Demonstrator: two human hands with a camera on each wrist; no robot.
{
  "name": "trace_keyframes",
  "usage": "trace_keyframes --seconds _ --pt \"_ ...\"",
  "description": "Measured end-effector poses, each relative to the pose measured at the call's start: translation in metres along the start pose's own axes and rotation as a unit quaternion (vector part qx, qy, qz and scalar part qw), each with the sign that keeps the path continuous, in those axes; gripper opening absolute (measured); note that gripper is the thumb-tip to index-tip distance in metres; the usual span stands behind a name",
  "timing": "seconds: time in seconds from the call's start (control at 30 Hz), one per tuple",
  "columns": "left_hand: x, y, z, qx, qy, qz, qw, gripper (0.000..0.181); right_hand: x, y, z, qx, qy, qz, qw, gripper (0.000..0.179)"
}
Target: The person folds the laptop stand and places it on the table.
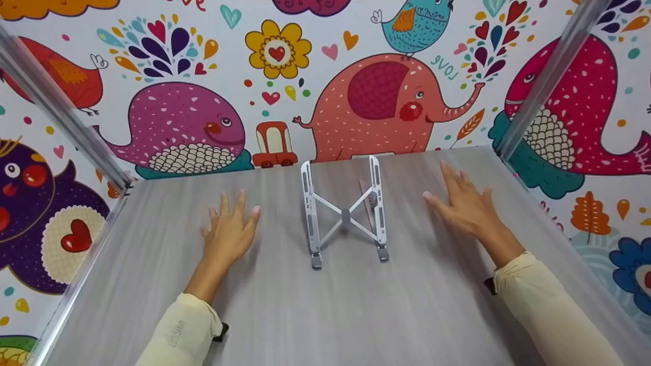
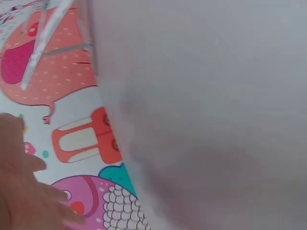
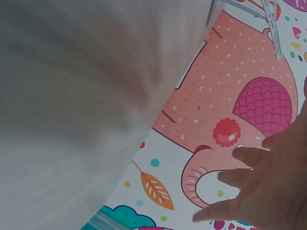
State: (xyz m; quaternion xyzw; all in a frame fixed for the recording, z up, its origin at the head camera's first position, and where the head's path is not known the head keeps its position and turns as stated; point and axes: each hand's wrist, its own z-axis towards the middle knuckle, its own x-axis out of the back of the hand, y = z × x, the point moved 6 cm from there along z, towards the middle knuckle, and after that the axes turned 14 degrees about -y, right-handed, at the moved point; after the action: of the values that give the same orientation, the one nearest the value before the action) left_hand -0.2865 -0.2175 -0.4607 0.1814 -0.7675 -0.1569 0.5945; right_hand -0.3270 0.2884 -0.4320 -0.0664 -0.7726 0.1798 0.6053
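Observation:
A silver folding laptop stand sits spread out on the table, its crossed struts meeting at a grey hub and its grey-tipped feet toward me. To its left is my left hand, fingers extended and apart, touching nothing of the stand. My right hand is off to the stand's right, also with spread fingers and nothing in it. In the left wrist view, the left hand shows at the lower left, with part of the stand at the top. The right wrist view has the right hand at lower right.
The wood-grain table ends at a back wall printed with cartoon animals. Metal posts rise at both back corners. A thin brownish strip shows behind the stand's right side.

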Motion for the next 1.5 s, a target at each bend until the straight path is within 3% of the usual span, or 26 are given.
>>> trace_keyframes --seconds 0.1,0.27,0.4,0.6,0.8,0.93,1.07,1.13,1.33,1.5 --pt "-0.006 0.004 -0.001 -0.022 -0.038 -0.078 0.996 0.079 -0.003 -0.002 0.0 0.0 -0.021 0.046 0.9987 0.093" --pt "-0.017 0.017 -0.002 -0.063 -0.066 -0.191 0.9774 0.068 -0.005 -0.006 -0.004 -0.004 -0.036 0.107 0.9936 0.086" --pt "-0.025 0.027 -0.002 -0.052 -0.075 -0.284 0.9544 0.064 -0.006 -0.012 -0.004 0.03 -0.009 0.14 0.9897 0.083" --pt "-0.027 0.041 0.001 -0.047 -0.076 -0.384 0.919 0.059 -0.01 -0.021 0.002 0.073 0.041 0.185 0.9792 0.073" --pt "-0.032 0.053 0.006 -0.041 -0.076 -0.441 0.8934 0.056 -0.019 -0.036 0.01 0.072 0.045 0.229 0.9697 0.072" --pt "-0.041 0.065 0.011 -0.033 -0.086 -0.451 0.8876 0.058 -0.025 -0.046 0.017 0.065 0.036 0.265 0.9613 0.073" --pt "-0.048 0.076 0.019 -0.024 -0.091 -0.45 0.8883 0.057 -0.032 -0.052 0.026 0.049 0.012 0.315 0.9476 0.072" --pt "-0.051 0.079 0.023 -0.019 -0.094 -0.457 0.8843 0.055 -0.036 -0.054 0.031 0.042 -0.002 0.34 0.9394 0.073" --pt "-0.061 0.086 0.031 -0.022 -0.102 -0.506 0.8562 0.05 -0.049 -0.058 0.045 0.03 -0.023 0.398 0.9167 0.085" --pt "-0.072 0.087 0.036 -0.034 -0.12 -0.54 0.8326 0.049 -0.06 -0.065 0.051 0.027 -0.037 0.444 0.8949 0.079"
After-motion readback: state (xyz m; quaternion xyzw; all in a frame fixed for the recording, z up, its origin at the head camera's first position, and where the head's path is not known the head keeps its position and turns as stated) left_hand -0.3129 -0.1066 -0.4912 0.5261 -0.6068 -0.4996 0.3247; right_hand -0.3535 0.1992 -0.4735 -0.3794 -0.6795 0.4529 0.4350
